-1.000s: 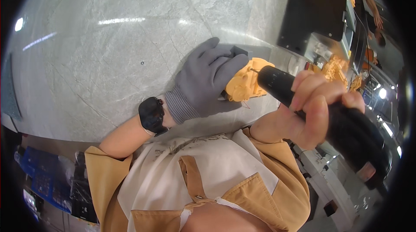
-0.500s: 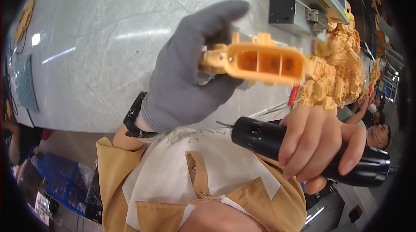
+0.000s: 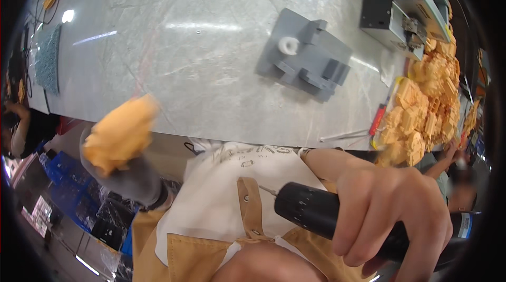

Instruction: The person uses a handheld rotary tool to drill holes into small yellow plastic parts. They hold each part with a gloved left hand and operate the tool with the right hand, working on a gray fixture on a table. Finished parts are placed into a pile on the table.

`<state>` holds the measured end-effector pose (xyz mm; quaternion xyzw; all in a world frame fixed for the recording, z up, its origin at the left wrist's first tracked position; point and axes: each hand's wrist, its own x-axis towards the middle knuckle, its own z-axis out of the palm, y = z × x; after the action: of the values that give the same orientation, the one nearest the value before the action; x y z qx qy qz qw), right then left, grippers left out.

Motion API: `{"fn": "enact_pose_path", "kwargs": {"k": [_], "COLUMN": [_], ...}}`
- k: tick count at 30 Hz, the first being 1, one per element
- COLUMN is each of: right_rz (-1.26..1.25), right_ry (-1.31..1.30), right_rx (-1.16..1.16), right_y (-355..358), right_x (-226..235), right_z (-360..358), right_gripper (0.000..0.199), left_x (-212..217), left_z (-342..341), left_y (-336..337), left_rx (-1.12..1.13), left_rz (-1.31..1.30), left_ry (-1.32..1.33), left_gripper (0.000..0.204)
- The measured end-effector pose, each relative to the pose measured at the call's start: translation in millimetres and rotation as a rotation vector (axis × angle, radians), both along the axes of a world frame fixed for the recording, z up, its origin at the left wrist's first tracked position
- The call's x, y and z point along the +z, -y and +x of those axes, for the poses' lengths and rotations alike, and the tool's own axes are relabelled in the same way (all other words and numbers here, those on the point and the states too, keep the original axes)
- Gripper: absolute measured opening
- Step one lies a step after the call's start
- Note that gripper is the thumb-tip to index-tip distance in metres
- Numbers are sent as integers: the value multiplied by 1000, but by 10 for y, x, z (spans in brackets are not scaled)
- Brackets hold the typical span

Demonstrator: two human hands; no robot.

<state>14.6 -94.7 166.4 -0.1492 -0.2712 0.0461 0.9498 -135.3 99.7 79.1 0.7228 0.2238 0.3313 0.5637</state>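
Orange plastic part point(image 3: 120, 133), blurred, up off the counter point(image 3: 174, 61) at the left, past its near edge and out over the floor side. Held from below by the left hand point(image 3: 132, 174) in a grey glove, fingers mostly hidden behind the part; closed around it as far as can be told, exact grip not clear through the blur. Dark wristband just below the glove at the cuff.

Lower right, close to the camera: black power screwdriver point(image 3: 337, 216), thin bit pointing left toward the chest, well apart from the orange part. Wrapped by the bare right hand point(image 3: 392, 213), all fingers curled tight over the barrel, thumb underneath.

Between the 2 hands: white shirt and tan apron point(image 3: 247, 229) with a strap running up the middle.

Further out on the pale marbled counter: grey block fixture point(image 3: 305, 58) with a white ring on top, resting alone near the centre. To its right, a heap of orange plastic parts point(image 3: 427, 103) at the counter's right edge, a red-handled tool point(image 3: 377, 120) and a thin white stick lying just beside it. Grey machine housing point(image 3: 406, 8) at the upper right corner. Teal mat point(image 3: 48, 58) at the far left edge.

Another person's hand and head low at the right rim.
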Motion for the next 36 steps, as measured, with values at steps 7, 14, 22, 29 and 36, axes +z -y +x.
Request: {"fn": "enact_pose_path", "kwargs": {"k": [7, 14, 22, 29, 36], "right_rz": [-29, 55, -128, -253, -305], "right_ry": [9, 189, 246, 215, 193], "right_rx": [265, 357, 325, 131, 206], "right_y": [24, 454, 750, 1411, 1303], "right_x": [8, -113, -187, -283, -439], "right_z": [138, 389, 227, 276, 428], "right_gripper": [18, 17, 22, 34, 35], "left_x": [-1478, -993, 50, -442, -574], "left_z": [-1758, -160, 3717, 3844, 3104], "left_y": [-735, -869, 593, 1065, 735], "left_rx": [522, 150, -308, -740, -401], "left_rz": [-1079, -121, 1495, 1027, 1008], "left_ry": [139, -269, 191, -305, -100], "left_gripper": [48, 51, 56, 35, 70]}}
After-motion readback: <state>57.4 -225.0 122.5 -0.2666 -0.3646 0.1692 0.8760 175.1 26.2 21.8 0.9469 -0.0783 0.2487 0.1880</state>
